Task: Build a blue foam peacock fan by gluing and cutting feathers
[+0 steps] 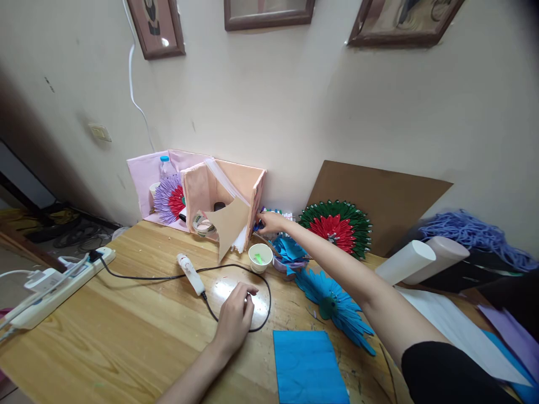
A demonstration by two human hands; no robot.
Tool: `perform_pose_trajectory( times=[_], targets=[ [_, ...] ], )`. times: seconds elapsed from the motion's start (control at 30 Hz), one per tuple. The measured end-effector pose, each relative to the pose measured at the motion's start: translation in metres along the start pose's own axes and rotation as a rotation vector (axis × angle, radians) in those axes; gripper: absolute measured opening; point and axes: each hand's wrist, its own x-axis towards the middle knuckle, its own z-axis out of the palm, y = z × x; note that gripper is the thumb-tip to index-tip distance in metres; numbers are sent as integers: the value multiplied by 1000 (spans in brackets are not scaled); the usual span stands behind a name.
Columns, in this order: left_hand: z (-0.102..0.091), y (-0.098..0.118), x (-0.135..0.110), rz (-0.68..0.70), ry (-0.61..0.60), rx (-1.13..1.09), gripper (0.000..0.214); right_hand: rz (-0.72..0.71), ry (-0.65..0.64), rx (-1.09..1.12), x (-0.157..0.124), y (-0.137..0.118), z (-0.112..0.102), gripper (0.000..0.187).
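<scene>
My right hand reaches to the back of the table, beside the peach fabric-covered box. Its fingers are bent together at a small dark blue item whose kind I cannot make out. Below it stand a small white paper cup with a bit of green inside and a bowl heaped with blue paper pieces. My left hand rests on the table, fingers loosely bent and apart, holding nothing. The black cord of a white glue gun loops around it. Near my right forearm lies a blue paper-petal flower.
A blue paper sheet lies at the front. A red and green flower leans on a brown board. White rolls stand at right. A power strip sits at the left edge; a purple flower stands behind.
</scene>
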Motion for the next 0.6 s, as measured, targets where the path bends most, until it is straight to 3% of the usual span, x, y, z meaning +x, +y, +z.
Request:
perform_pose_trajectory(
  times=[0.17,0.3,0.47,0.53,0.6],
  targets=[
    [0,-1,3,0,12,-9,20,-20,100,69,-5,-8,-8,17],
    [1,-2,2,-23,16,-68,21,15,316,131,-31,-14,-29,19],
    [0,17,3,-105,-22,-341,30,-1,568,148,-113,-49,-44,28],
    [1,36,6,-121,-36,-473,33,-193,686,84,-153,-74,-37,30],
    [4,58,8,-130,-113,-644,38,-341,707,-16,-189,-102,-25,33]
  ],
)
